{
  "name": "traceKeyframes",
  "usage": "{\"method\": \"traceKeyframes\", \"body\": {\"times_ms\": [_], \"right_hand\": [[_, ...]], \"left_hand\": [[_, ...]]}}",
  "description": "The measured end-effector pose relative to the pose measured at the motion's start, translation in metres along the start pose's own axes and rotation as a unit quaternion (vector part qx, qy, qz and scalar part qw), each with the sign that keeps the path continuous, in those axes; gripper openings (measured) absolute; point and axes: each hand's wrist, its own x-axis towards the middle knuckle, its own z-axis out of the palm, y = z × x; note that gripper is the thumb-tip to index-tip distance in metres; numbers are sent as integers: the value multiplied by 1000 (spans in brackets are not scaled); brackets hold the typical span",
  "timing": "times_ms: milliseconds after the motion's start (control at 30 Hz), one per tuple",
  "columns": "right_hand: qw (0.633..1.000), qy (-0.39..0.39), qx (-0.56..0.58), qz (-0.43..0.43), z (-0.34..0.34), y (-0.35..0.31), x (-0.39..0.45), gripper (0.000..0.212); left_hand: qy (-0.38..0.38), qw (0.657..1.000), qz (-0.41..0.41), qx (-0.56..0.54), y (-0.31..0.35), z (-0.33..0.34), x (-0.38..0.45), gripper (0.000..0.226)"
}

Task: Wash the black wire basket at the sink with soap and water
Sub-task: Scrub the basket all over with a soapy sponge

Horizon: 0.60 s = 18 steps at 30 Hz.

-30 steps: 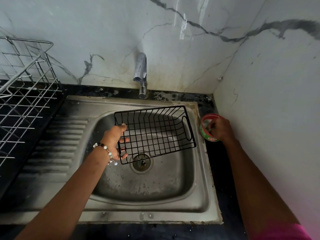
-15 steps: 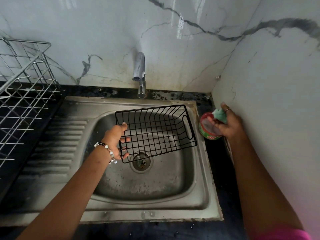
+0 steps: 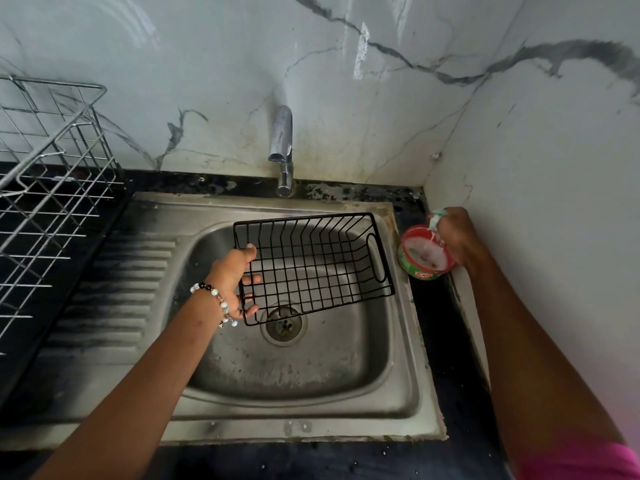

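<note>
The black wire basket [image 3: 318, 265] hangs tilted over the steel sink bowl [image 3: 294, 368], above the drain [image 3: 284, 325]. My left hand [image 3: 233, 277], with a bead bracelet at the wrist, grips its left end wall. My right hand [image 3: 453, 237] holds a small green scrub pad [image 3: 437, 216], dripping white foam, just above a round red-and-green soap tub [image 3: 424, 259] on the black counter to the right of the sink. The tub's surface is white with soap. The chrome tap [image 3: 282, 147] stands behind the sink, no water running.
A chrome wire dish rack [image 3: 52, 202] stands on the left beside the ribbed drainboard [image 3: 114, 289]. Marble-patterned walls close in the back and the right side, very near my right arm. A narrow strip of black counter [image 3: 446, 358] runs right of the sink.
My right hand lifted the green pad out of the soap tub and raised it above the tub's far rim, foam trailing. The basket and left hand have barely moved.
</note>
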Motion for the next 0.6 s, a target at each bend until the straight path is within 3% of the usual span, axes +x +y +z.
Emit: {"method": "traceKeyframes", "body": {"times_ms": [67,200,433,533,600], "right_hand": [[999,6,-33,-12,-3,-5,-3,13],[994,36,-95,-42,-3,-13,-8,33],[982,25,-179,-58,1,-7,-25,30],[988,107,-72,-85,9,-23,-45,27],[989,71,16,-131,27,-40,-66,28]], "left_hand": [[-1,1000,2,2,-1,0,0,28],[-5,1000,1,4,0,2,0,28],[-6,1000,0,-3,-1,1,-4,35],[-1,1000,-1,-13,-3,0,-4,38],[1,1000,0,-15,-5,1,-5,42]]}}
